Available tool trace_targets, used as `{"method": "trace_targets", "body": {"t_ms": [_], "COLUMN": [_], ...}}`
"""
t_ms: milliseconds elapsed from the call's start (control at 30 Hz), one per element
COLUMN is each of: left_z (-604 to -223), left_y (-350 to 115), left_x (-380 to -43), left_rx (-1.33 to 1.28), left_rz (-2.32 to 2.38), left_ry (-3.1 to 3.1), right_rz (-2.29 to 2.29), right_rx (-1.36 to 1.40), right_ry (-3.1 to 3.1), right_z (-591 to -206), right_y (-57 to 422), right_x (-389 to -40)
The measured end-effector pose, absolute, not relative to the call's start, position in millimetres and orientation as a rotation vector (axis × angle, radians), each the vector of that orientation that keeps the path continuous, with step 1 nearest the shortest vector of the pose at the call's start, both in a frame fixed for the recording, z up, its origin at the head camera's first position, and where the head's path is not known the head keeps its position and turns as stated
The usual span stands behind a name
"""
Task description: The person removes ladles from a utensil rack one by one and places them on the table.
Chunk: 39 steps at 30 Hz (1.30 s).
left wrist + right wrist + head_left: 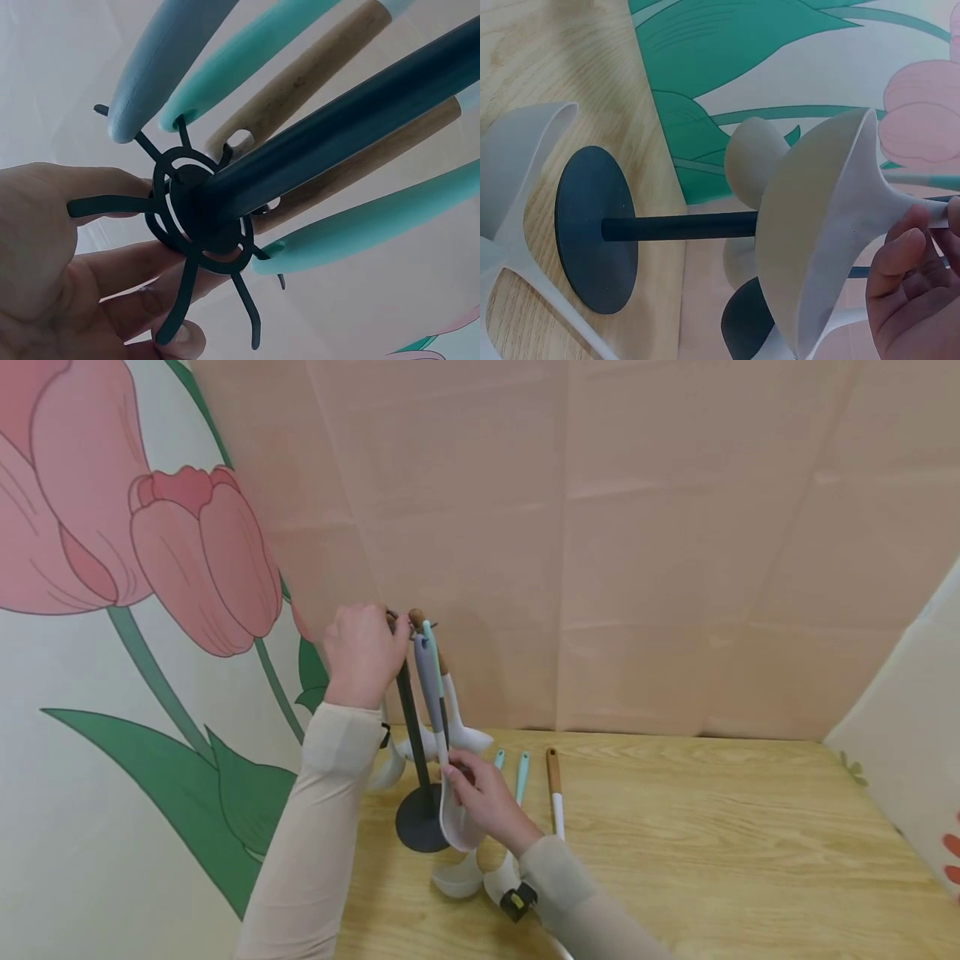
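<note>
My left hand (pixel 365 656) grips the top of a dark utensil stand (pixel 408 714), with fingers around its ring of hooks (pixel 214 266) in the left wrist view. My right hand (pixel 487 797) pinches the white stem of a ladle (pixel 459 827) just above its bowl. The ladle's blue-grey handle (pixel 161 67) is up at one of the hooks, bowl hanging low beside the pole. Teal handles (pixel 240 64) and wooden handles (pixel 307 75) hang from other hooks. In the right wrist view, the ladle's bowl (pixel 810 225) partly covers the pole and the utensil heads behind.
The stand's round base (pixel 420 827) rests on the wooden table (pixel 712 835) near the tulip-painted wall (pixel 195 560). On the table lie a white ladle (pixel 457 881), teal-handled utensils (pixel 522 768) and a wooden-handled one (pixel 553 770). A pinkish backdrop (pixel 600 552) stands behind.
</note>
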<state>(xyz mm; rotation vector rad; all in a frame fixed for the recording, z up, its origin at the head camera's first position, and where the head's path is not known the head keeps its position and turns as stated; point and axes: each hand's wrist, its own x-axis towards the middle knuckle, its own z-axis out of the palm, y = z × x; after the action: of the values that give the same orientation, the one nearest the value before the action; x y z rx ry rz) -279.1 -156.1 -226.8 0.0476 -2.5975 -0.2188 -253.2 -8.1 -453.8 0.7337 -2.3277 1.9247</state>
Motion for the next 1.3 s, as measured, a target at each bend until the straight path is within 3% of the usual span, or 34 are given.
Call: {"method": "trace_targets", "body": {"t_ms": [267,567,900,1300], "left_z": [-230.4,-231.7,-231.3,-232.3], "left_y": [-157.0,-156.9,-155.9,-155.6], "left_x": [-279.6,-279.9,-280.7,-281.2], "left_rx": [0.017,0.010,0.006,0.008], "left_rz": [-0.254,-0.282,-0.297,-0.296], "left_ry": [-2.557,-2.542,-2.528,-2.517], "right_rz": [1.946,1.928,1.930,1.905], "right_rx": [0.718,0.755,0.708,0.762], "right_ry": [-2.316,-2.290,-2.276,-2.241], "right_z": [-453.0,-420.6,-448.5,-448.4], "right_y": [-8.7,-3.9,-7.4,-2.2], "right_x": [-249.9,-227.7,-246.8,-246.9]}}
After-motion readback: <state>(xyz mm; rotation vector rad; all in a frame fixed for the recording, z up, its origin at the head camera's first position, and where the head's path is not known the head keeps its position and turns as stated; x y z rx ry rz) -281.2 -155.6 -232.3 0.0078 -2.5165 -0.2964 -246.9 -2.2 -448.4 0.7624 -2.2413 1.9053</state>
